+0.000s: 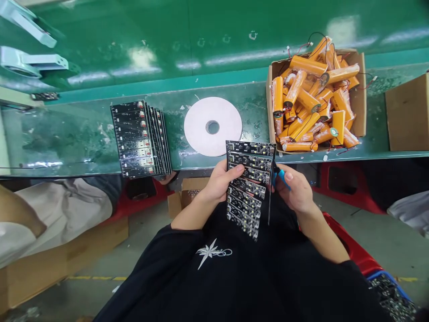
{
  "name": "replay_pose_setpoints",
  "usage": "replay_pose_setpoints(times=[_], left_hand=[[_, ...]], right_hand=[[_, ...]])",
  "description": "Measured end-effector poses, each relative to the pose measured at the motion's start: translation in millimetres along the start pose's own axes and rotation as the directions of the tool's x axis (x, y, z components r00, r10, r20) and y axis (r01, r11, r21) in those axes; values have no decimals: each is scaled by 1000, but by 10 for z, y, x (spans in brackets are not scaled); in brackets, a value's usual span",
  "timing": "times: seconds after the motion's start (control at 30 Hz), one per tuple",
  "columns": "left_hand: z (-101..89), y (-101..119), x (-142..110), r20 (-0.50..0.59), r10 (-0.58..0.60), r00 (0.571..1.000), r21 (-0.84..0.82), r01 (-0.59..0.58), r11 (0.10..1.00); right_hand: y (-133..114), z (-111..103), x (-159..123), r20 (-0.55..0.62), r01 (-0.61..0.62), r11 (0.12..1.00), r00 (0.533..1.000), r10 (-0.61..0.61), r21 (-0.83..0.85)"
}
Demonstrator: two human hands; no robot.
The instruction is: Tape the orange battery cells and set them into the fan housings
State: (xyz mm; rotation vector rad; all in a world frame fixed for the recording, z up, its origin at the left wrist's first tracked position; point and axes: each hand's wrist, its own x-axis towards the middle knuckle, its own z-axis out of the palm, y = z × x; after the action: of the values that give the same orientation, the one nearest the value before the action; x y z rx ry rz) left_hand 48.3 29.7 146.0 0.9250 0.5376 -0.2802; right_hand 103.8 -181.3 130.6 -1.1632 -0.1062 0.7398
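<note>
One long green bench [67, 138] crosses the view, carrying the supplies within easy reach of the seated person. On its right stands a cardboard carton [361, 98] heaped with orange wrapped cylinders [308, 65], its walls probably there to stop them rolling. To the left, a board stack [132, 138] leans in a fanned row, perhaps so single panels lift away easily. Between them a white disc [197, 127] lies flat, near the bench's front edge. Just below it, the circuit-board panel [254, 173] is raised over the lap, clamped in the left hand [219, 181] with the thumb across its face, seemingly to steady it and leave the far edge free. At that edge the right hand [298, 188] grips a blue-handled tool [283, 176]; whether its tip touches I cannot tell. A thin strip [269, 210] hangs alongside.
</note>
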Motion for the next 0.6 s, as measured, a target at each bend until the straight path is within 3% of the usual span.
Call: replay_pose_setpoints(times=[0.1,0.2,0.33,0.43,0.47,0.53,0.57,0.6], left_hand=[[-7,0,1,-32,90,995,49,-88,995],[-24,8,-3,-25,131,991,94,-129,987],[-55,-2,20,58,-30,998,12,29,1000],[-67,-27,58,129,-109,986,-37,114,993],[-69,-34,68,129,-110,985,-43,116,992],[-77,-42,79,111,-102,989,-40,107,993],[-84,-44,83,103,-95,990,-36,99,994],[-93,-46,86,99,-91,991,-33,95,995]], right_hand=[[29,-19,-43,-101,50,990,993,-64,-134],[32,17,-47,-154,81,983,982,-108,-167],[-45,71,-7,6,-15,994,1000,14,108],[-184,-143,-92,61,-52,984,997,42,171],[-249,-295,-162,47,-32,996,999,28,87],[-406,-689,-364,47,-14,965,999,27,-261],[-493,-902,-491,42,-30,866,997,58,-499],[-580,-1104,-625,8,-58,695,996,91,-717]])
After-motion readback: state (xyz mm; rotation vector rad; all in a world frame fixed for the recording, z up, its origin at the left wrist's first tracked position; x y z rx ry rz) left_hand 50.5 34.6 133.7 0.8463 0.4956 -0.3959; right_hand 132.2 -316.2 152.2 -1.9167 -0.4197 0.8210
